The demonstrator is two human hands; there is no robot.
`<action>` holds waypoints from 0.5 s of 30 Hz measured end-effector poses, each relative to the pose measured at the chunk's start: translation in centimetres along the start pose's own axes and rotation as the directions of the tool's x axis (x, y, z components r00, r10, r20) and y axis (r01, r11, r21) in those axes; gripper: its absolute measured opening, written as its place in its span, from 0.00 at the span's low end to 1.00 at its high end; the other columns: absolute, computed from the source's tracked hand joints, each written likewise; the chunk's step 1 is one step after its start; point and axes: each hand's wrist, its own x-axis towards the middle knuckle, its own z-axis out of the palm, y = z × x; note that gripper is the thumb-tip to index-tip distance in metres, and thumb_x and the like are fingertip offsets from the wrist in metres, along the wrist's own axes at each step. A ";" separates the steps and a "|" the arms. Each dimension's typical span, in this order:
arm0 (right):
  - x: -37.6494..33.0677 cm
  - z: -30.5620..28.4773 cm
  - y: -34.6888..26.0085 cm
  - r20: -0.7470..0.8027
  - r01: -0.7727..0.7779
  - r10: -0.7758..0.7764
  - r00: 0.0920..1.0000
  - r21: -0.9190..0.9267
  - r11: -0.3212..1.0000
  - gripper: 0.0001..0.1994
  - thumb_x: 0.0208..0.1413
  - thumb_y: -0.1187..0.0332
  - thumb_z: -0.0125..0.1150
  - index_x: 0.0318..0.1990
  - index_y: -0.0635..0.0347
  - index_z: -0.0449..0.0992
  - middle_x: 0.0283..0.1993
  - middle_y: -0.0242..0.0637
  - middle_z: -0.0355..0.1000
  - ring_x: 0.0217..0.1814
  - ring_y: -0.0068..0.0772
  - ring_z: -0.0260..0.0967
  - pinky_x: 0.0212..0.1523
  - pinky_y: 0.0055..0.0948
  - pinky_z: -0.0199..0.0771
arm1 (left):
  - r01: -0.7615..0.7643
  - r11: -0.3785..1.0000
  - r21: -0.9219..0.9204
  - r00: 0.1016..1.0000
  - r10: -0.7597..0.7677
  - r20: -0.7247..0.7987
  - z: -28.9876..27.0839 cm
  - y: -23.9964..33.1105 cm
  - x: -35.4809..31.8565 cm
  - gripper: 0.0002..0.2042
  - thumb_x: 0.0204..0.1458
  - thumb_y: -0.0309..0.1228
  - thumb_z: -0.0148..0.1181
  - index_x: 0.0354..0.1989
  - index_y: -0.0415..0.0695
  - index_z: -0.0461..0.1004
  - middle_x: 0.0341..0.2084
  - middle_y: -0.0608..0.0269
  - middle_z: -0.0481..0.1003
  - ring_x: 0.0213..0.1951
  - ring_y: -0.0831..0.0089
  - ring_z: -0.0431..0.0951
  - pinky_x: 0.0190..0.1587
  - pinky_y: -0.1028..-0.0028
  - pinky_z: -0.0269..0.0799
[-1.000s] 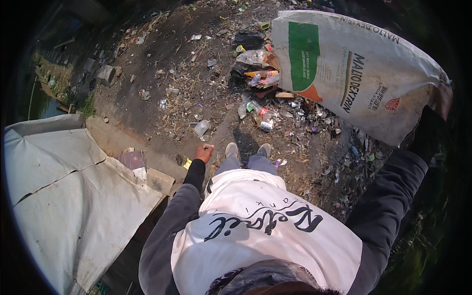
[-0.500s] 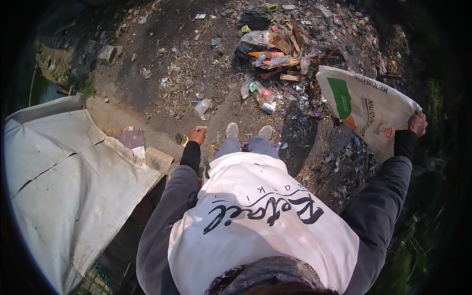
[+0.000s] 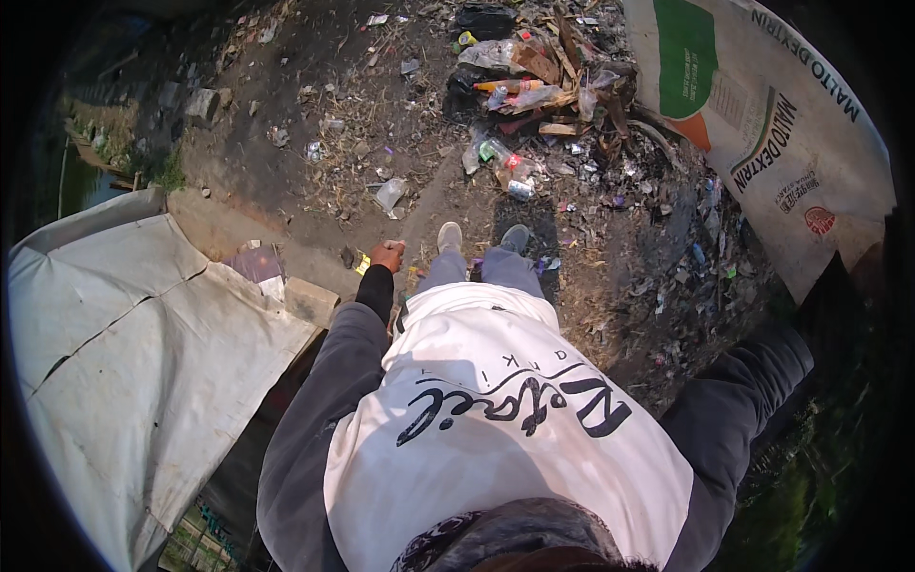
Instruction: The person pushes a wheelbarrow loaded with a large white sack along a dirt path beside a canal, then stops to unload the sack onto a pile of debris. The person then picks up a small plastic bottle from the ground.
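At the right, a large white printed sack (image 3: 753, 114) with a green and orange patch is spread out flat and raised. My right hand (image 3: 867, 272), dark in shadow near the picture's rim, grips the sack's near edge. My left hand (image 3: 387, 255) hangs in front of me, left of my shoes, with its fingers curled closed; whatever is in them is too small or hidden to make out. Ahead of me lies a heap of rubbish (image 3: 543, 81) with wood pieces, plastic bags and bottles, with the sack to its right.
On the left a pale tarpaulin (image 3: 143, 334) covers a raised structure, with a brick-like block (image 3: 310, 300) at its corner. Litter, straw and dark ash cover the ground. A grey stone (image 3: 202, 105) lies far left, and water (image 3: 86, 186) shows beyond it.
The sack has swung up and outward to the right, now looking larger and nearer. My right hand has moved right and slightly down with it. My left hand has barely shifted.
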 end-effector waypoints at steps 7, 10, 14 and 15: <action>-10.3 5.7 -16.1 0.111 -0.186 0.168 0.980 0.182 0.966 0.22 0.54 0.53 0.58 0.54 0.52 0.77 0.57 0.36 0.73 0.58 0.48 0.70 0.59 0.44 0.68 | -0.161 0.984 -0.072 0.987 0.159 -0.037 1.0 2.3 -2.4 0.11 0.54 0.38 0.65 0.33 0.42 0.77 0.20 0.68 0.74 0.21 0.76 0.73 0.22 0.72 0.68; -10.3 7.1 -12.6 0.159 -0.258 0.239 0.958 0.114 0.959 0.22 0.51 0.54 0.56 0.52 0.52 0.79 0.58 0.40 0.73 0.57 0.53 0.70 0.60 0.45 0.68 | -0.133 0.991 -0.011 0.991 0.133 -0.030 -1.0 2.6 -2.8 0.12 0.55 0.39 0.65 0.34 0.42 0.78 0.24 0.66 0.76 0.24 0.75 0.76 0.23 0.72 0.70; -8.0 9.9 -10.5 0.227 -0.306 0.276 0.934 0.111 0.945 0.22 0.52 0.53 0.54 0.48 0.55 0.81 0.55 0.47 0.75 0.57 0.58 0.70 0.59 0.47 0.69 | 0.002 0.999 -0.054 0.994 -0.008 -0.109 -4.0 0.0 -1.8 0.12 0.55 0.39 0.64 0.36 0.42 0.78 0.26 0.65 0.77 0.23 0.74 0.77 0.21 0.72 0.70; -7.2 10.4 -10.7 0.311 -0.377 0.330 0.891 0.102 0.920 0.22 0.53 0.52 0.53 0.47 0.56 0.81 0.53 0.49 0.75 0.56 0.59 0.70 0.57 0.48 0.69 | 0.045 0.998 -0.038 0.990 -0.050 -0.135 -4.6 -0.5 -2.4 0.12 0.55 0.39 0.64 0.35 0.42 0.77 0.26 0.65 0.77 0.23 0.74 0.77 0.21 0.72 0.70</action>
